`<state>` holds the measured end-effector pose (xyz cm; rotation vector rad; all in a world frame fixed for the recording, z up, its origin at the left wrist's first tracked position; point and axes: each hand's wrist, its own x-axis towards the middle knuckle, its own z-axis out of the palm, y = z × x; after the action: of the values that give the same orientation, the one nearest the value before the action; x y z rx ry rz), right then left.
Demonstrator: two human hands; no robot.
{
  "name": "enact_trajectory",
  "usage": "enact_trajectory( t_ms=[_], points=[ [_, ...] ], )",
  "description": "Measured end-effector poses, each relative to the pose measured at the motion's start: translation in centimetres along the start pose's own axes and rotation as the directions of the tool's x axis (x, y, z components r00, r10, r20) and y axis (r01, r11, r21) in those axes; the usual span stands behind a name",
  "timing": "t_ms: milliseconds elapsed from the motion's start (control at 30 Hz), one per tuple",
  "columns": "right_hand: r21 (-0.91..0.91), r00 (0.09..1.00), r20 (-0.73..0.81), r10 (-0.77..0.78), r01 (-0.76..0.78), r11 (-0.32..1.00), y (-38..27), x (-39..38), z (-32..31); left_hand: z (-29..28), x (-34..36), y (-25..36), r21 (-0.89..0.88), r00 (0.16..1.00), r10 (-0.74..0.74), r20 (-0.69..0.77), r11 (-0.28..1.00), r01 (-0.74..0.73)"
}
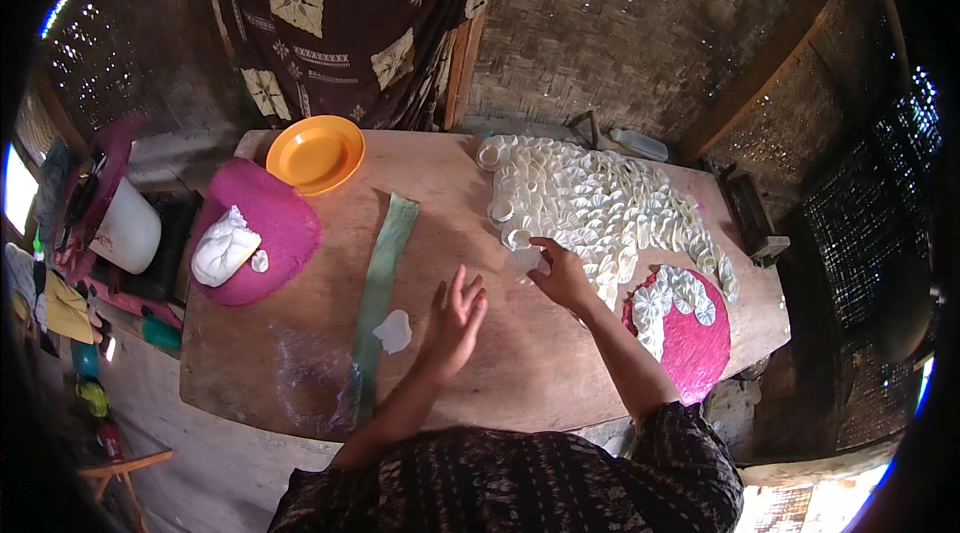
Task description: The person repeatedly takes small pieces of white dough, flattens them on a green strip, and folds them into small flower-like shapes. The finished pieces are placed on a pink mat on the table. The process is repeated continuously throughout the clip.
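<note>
My right hand [557, 283] pinches a thin, pale round piece [522, 263] beside many white cup-like, fluted pieces [570, 193] spread over the table's right half. My left hand [455, 328] hovers near the middle with fingers apart, holding nothing. Left of it lie a flat white dough piece [392, 330] and a long green strip [388, 245]. A white dough lump [222, 248] and a smaller piece sit on a magenta mat [275, 273] at left. More fluted pieces lie on a pink round mat [695, 358] at right.
An orange plate [315, 153] sits at the back of the wooden table [460, 173]. Crumpled clear plastic [315, 383] lies front left. A white bucket [125, 228] stands beside the table. A patterned cloth [350, 13] hangs behind, and a clear bottle [638, 143] lies by the back edge.
</note>
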<state>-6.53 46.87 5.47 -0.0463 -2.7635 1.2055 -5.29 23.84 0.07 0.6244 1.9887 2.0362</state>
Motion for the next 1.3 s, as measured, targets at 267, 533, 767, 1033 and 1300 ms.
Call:
enact_trajectory(
  t_ms=[267,533,767,1033,1300],
  points=[
    [0.48,0.938,0.325,0.121,-0.273,0.834,-2.7,0.9,1.8,-1.6,0.7,0.6,-0.71,0.93,-0.365,0.038,0.645,0.282],
    [0.525,0.949,0.289,0.124,-0.265,0.809,-2.5,-1.1,3.4,-1.5,0.5,0.4,-0.677,0.914,-0.406,0.018,0.668,0.309],
    [0.476,0.979,0.188,0.083,-0.165,0.864,-2.1,-2.9,4.1,-0.7,0.8,0.6,-0.596,0.917,-0.395,-0.049,0.749,0.291],
    [0.158,0.978,0.034,-0.206,0.198,0.967,-5.7,-5.2,2.0,-1.9,1.0,3.5,0.21,0.999,-0.037,0.028,0.977,0.031],
    [0.356,0.981,-0.075,0.18,-0.142,0.924,-3.4,-5.5,4.1,0.6,0.7,1.2,-0.549,0.925,-0.381,0.013,0.77,0.325]
  ],
)
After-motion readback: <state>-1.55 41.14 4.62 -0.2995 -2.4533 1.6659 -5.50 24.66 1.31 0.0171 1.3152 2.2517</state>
